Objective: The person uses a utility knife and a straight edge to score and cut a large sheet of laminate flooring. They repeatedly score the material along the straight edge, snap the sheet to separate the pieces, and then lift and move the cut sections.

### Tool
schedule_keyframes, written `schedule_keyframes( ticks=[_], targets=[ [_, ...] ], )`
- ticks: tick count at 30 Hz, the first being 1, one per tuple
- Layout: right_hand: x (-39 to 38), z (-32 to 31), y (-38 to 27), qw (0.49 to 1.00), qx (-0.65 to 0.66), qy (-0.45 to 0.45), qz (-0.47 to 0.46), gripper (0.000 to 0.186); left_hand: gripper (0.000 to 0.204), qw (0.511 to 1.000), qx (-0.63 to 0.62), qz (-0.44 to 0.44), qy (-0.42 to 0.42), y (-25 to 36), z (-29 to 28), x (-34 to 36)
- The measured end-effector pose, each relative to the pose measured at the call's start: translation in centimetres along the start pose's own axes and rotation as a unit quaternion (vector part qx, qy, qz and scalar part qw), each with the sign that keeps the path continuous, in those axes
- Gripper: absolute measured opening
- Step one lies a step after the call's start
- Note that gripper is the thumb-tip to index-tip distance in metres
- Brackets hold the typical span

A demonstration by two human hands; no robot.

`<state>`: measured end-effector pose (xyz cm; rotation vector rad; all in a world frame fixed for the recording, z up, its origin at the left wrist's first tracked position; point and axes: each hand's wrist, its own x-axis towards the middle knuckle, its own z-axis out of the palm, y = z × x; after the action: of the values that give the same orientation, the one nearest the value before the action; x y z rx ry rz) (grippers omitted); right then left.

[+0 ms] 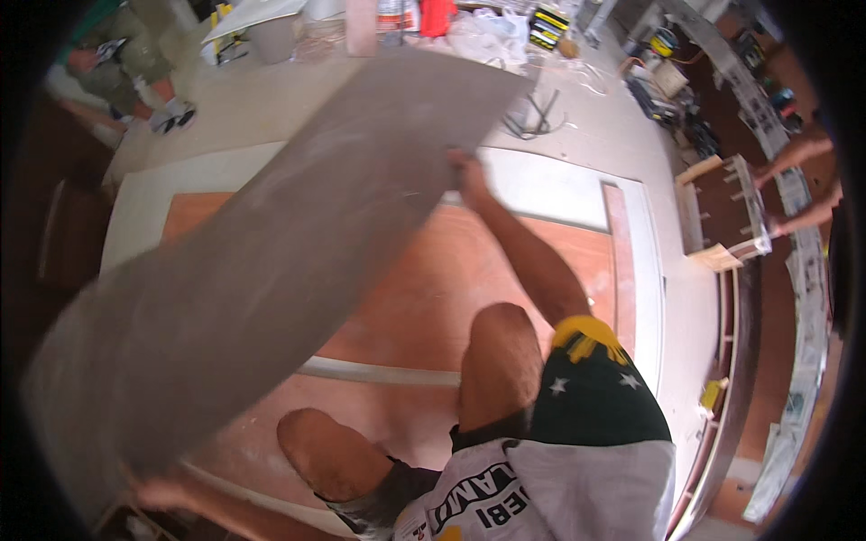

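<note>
A large, thin grey-brown sheet (271,234) is held up in front of me, slanting from the lower left to the upper right. My right hand (467,176) grips its right edge with the arm stretched forward. At the near left end, my left hand (161,492) is on the lower edge; motion blurs it, and its fingers are partly hidden by the sheet. Beneath lies a reddish-brown plywood panel (433,288) on a larger white board (541,185). The sheet covers much of the panel's left side. My bent knees are close to the panel's near edge.
A narrow reddish strip (620,261) lies along the panel's right side. On the right, another person's hands hold a wooden box frame (722,212). Someone else is at the upper left. Tools (663,99), bags and a grey bucket (273,41) stand along the far side.
</note>
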<state>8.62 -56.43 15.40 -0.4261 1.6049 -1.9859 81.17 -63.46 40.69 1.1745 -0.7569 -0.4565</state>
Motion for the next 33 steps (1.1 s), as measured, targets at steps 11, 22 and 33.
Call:
schedule_keyframes(
  ticks=[11, 22, 33],
  targets=[
    [-4.0, -45.4, 1.7, 0.923, 0.315, 0.176, -0.132, 0.045, 0.076, 0.899, -0.334, -0.15, -0.239, -12.9, 32.7, -19.4],
    [-1.6, -54.8, 3.6, 0.898, 0.337, 0.209, -0.191, 0.036, 0.047, 0.781, -0.38, -0.306, -0.389, -27.7, 52.2, -27.9],
    [5.2, -52.3, 8.1, 0.837, 0.305, 0.444, -0.1, 0.029, 0.044, 0.808, -0.066, -0.388, -0.438, -30.2, 53.9, -33.1]
  ],
)
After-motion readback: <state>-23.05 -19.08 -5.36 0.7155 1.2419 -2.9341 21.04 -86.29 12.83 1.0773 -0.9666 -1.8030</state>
